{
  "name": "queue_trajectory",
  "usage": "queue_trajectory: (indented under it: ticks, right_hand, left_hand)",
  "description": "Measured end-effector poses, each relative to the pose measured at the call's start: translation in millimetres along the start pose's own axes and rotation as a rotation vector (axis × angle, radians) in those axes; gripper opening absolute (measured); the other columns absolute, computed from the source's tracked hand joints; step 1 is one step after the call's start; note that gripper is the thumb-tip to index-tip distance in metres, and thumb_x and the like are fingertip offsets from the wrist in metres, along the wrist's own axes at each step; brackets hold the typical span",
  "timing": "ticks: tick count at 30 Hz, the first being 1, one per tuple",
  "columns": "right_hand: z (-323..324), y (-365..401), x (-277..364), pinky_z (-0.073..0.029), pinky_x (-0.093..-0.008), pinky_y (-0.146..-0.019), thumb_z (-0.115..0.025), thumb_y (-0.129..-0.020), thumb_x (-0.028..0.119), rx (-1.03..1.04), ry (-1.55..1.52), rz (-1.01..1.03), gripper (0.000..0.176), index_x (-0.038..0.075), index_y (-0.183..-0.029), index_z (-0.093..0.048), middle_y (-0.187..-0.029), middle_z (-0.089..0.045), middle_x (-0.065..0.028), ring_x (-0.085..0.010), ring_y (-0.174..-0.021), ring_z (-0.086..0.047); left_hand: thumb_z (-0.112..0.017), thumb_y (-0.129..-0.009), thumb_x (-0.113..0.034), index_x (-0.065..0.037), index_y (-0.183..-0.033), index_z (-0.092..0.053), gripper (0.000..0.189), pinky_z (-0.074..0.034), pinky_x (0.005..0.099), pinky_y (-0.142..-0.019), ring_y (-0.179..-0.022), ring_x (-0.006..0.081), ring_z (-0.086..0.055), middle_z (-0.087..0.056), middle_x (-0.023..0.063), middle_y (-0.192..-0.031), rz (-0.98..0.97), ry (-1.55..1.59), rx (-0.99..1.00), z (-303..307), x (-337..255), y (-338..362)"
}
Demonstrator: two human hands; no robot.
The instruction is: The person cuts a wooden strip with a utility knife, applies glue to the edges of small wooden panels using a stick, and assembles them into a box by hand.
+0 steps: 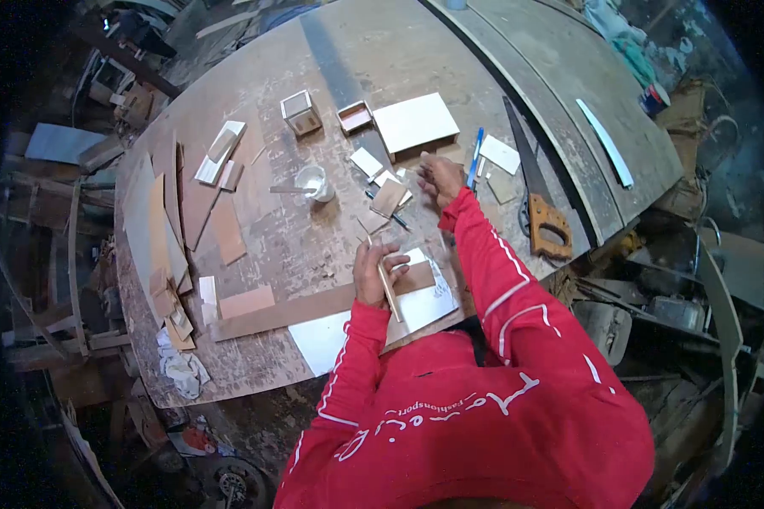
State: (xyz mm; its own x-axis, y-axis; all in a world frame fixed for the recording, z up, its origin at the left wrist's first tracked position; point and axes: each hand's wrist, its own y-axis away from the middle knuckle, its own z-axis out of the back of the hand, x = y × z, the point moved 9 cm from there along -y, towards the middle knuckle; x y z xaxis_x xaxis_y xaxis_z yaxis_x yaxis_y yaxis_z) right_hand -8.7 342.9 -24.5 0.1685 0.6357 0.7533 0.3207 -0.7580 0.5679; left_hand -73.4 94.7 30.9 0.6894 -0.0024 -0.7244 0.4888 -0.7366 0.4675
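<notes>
My left hand [373, 270] is closed around a thin wooden strip [390, 288], above a long brown board [314, 307] and white sheets at the table's front edge. My right hand [440, 178] reaches over the table just below a white-topped wooden box [416, 121]; its fingers are bent, and whether they hold anything is too small to tell. Small wood pieces [388, 198] and a dark pen lie between the hands. Right of my right hand are a blue pen [475, 157] and a white rectangular piece [500, 155].
A handsaw [550, 227] lies at the right. A glue cup [316, 183] with a stick stands left of centre, near a small box [301, 113] and an open little tray [355, 117]. Wood offcuts [227, 227] and a crumpled cloth [182, 370] are at the left.
</notes>
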Motion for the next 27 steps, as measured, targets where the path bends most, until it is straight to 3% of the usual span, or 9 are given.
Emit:
queue_trajectory:
  ticks: [3, 6, 7, 10, 11, 14, 21, 25, 27]
  right_hand:
    - [-6.5, -26.8, 0.6, -0.053, -0.0327, -0.074, -0.077, -0.082, 0.023, -0.036, -0.144, -0.011, 0.039, 0.003, -0.110, -0.060, -0.099, -0.060, -0.0091, -0.0201, -0.090, -0.059]
    - [-9.8, -50.0, -0.9, -0.052, -0.0353, -0.079, -0.075, -0.084, 0.021, -0.044, -0.219, -0.021, 0.034, 0.002, -0.110, -0.060, -0.105, -0.057, -0.0089, -0.0215, -0.095, -0.056]
    - [-10.9, -55.6, 0.8, -0.055, -0.0351, -0.071, -0.070, -0.087, 0.019, -0.049, -0.249, 0.005, 0.031, -0.002, -0.107, -0.061, -0.097, -0.057, -0.0101, -0.0207, -0.088, -0.055]
    - [-16.0, -73.0, -1.8, -0.056, -0.0383, -0.079, -0.068, -0.089, 0.017, -0.002, -0.284, 0.029, 0.034, -0.003, -0.115, -0.058, -0.110, -0.054, -0.0121, -0.0238, -0.100, -0.053]
    - [-16.7, -75.3, 0.6, -0.055, -0.0416, -0.086, -0.065, -0.091, 0.014, 0.073, -0.207, 0.086, 0.036, -0.002, -0.121, -0.055, -0.122, -0.051, -0.0124, -0.0262, -0.110, -0.050]
    - [-24.5, -63.5, 6.1, -0.054, -0.0420, -0.088, -0.064, -0.092, 0.013, 0.031, -0.361, 0.036, 0.036, 0.000, -0.124, -0.054, -0.126, -0.052, -0.0111, -0.0261, -0.113, -0.051]
    - [-22.4, -65.8, 8.6, -0.053, -0.0405, -0.084, -0.063, -0.092, 0.011, 0.100, -0.402, 0.108, 0.032, 0.003, -0.122, -0.056, -0.123, -0.054, -0.0092, -0.0238, -0.109, -0.053]
    - [-12.7, -56.3, 14.0, -0.051, -0.0414, -0.083, -0.067, -0.091, 0.014, 0.107, -0.410, 0.107, 0.022, 0.008, -0.111, -0.059, -0.104, -0.059, -0.0044, -0.0174, -0.098, -0.055]
    - [-13.4, -41.3, 24.6, -0.049, -0.0434, -0.086, -0.067, -0.091, 0.013, 0.169, -0.404, 0.136, 0.024, 0.006, -0.111, -0.057, -0.112, -0.057, -0.0061, -0.0200, -0.105, -0.053]
  left_hand:
    - [-0.053, -0.097, -0.034, -0.005, -0.130, -0.044, 0.044, -0.054, 0.0321, -0.062, -0.077, 0.0227, -0.063, -0.056, 0.0150, -0.109, -0.026, 0.000, -0.089, 17.0, -4.5, 3.0]
    - [-0.053, -0.096, -0.029, -0.006, -0.119, -0.047, 0.033, -0.052, 0.0307, -0.060, -0.072, 0.0203, -0.062, -0.056, 0.0134, -0.104, -0.057, -0.007, -0.139, 33.6, -12.7, 7.1]
    - [-0.054, -0.096, -0.031, -0.004, -0.122, -0.048, 0.037, -0.051, 0.0299, -0.059, -0.071, 0.0186, -0.060, -0.056, 0.0124, -0.103, -0.070, -0.015, -0.148, 39.5, -13.6, 8.3]
    - [-0.054, -0.097, -0.033, -0.002, -0.129, -0.047, 0.045, -0.051, 0.0293, -0.057, -0.071, 0.0186, -0.060, -0.056, 0.0122, -0.104, -0.050, -0.086, -0.174, 50.7, -14.3, 14.3]
    - [-0.053, -0.098, -0.034, -0.001, -0.134, -0.045, 0.050, -0.051, 0.0292, -0.055, -0.071, 0.0188, -0.060, -0.056, 0.0125, -0.104, -0.045, -0.096, -0.202, 53.6, -12.7, 17.2]
    - [-0.053, -0.098, -0.035, -0.001, -0.134, -0.043, 0.051, -0.050, 0.0294, -0.053, -0.071, 0.0188, -0.060, -0.057, 0.0129, -0.104, -0.030, -0.087, -0.202, 60.6, -7.4, 20.2]
    - [-0.048, -0.098, -0.033, 0.001, -0.137, -0.038, 0.053, -0.051, 0.0310, -0.053, -0.071, 0.0201, -0.061, -0.058, 0.0132, -0.101, -0.049, -0.003, -0.111, 56.4, -11.5, 20.7]
    - [-0.046, -0.098, -0.034, 0.002, -0.137, -0.040, 0.053, -0.054, 0.0319, -0.058, -0.073, 0.0208, -0.062, -0.060, 0.0129, -0.099, -0.083, -0.093, -0.070, 44.1, -20.1, 17.7]
    - [-0.045, -0.098, -0.035, 0.002, -0.136, -0.041, 0.053, -0.054, 0.0314, -0.058, -0.072, 0.0202, -0.062, -0.060, 0.0131, -0.098, -0.090, -0.106, -0.064, 40.8, -20.7, 13.3]
